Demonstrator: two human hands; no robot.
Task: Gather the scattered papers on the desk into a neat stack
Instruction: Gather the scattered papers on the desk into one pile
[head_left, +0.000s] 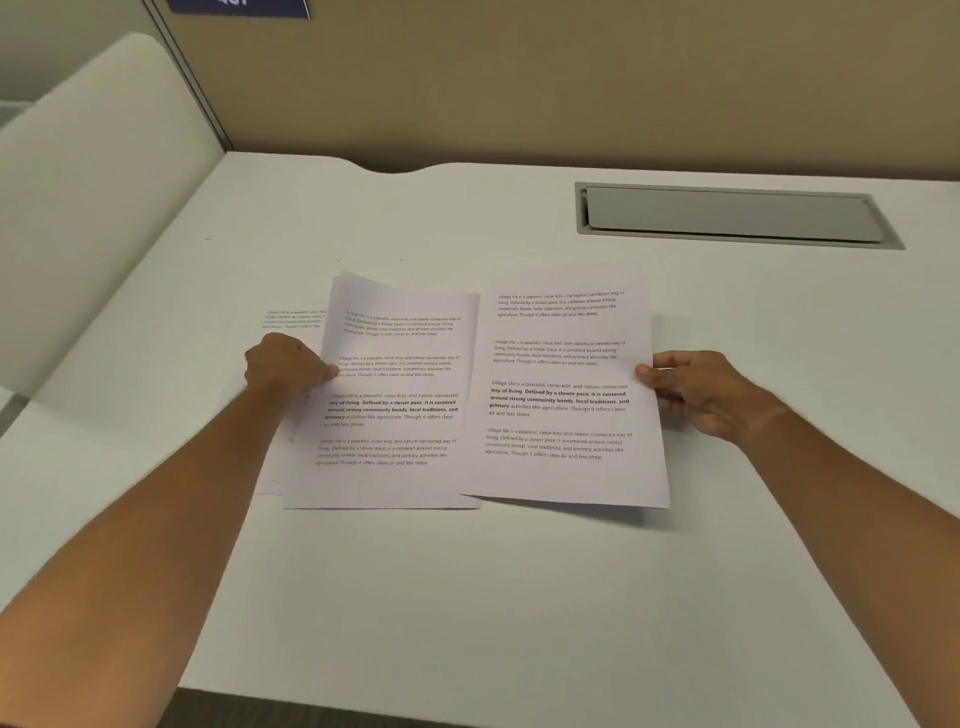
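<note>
Left hand (288, 364) is pinching the left edge of one sheet (389, 405), thumb on top, with another sheet (293, 318) peeking out from under it just past the knuckles. Right hand (696, 389) pinches the right edge of the other sheet (563, 384), which overlaps the middle one. All on the desk (467, 597), between both hands.

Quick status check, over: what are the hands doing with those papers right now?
Left hand pinching left sheets. Right hand gripping right sheet at its edge. Papers overlapping, not yet stacked. Desk clear of obstructions.
</note>
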